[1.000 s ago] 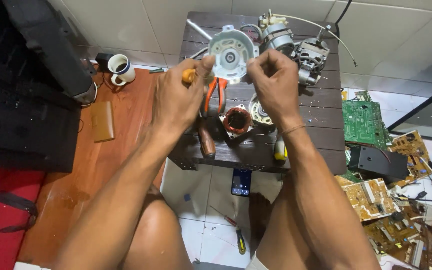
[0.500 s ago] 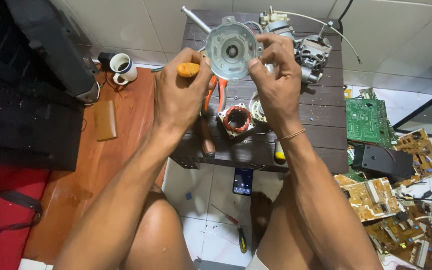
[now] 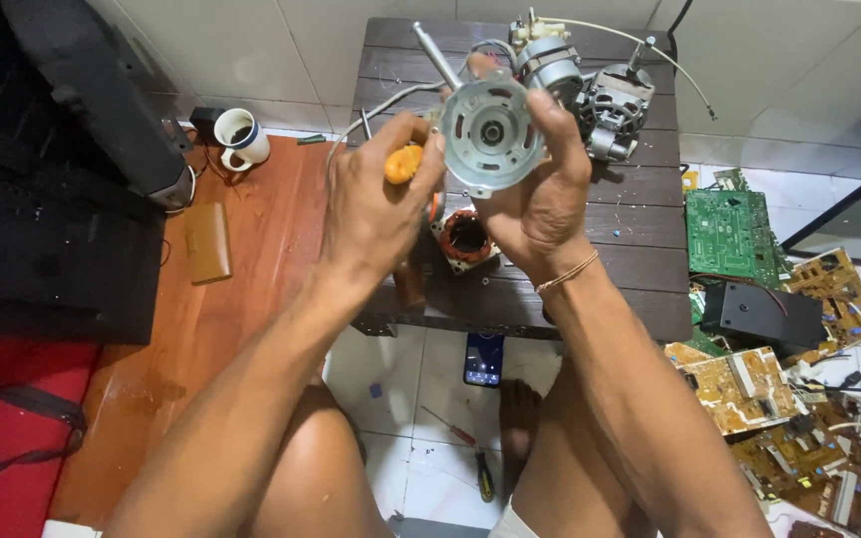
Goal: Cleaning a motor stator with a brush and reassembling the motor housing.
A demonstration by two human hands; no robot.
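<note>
Seen from above, a seated person holds a round silver motor housing (image 3: pixel 490 133) up over a dark slatted wooden tabletop (image 3: pixel 640 214). The right hand (image 3: pixel 540 194) is curled around the housing's right edge, fingers closed on its rim. The left hand (image 3: pixel 376 204) is wrapped around an orange-handled screwdriver (image 3: pixel 403 162), its fingertips steadying the housing's left side; the tool's metal shaft rises past the housing's upper left, so it appears not to be set in a screw just now. The motor looks already taken apart: a copper-wound stator (image 3: pixel 467 239) lies separately on the tabletop just below the hands, while two other grey motors (image 3: pixel 590 90) with wires stand at the far edge, apparently untouched. How many screws remain cannot be told. Around the tabletop is a white tiled floor with a phone (image 3: pixel 483 359) and small screwdrivers (image 3: pixel 485 476) lying on it, a pile of green and tan circuit boards (image 3: pixel 749 299) to the right, and a white mug (image 3: pixel 239 136) on orange wood flooring to the left.
</note>
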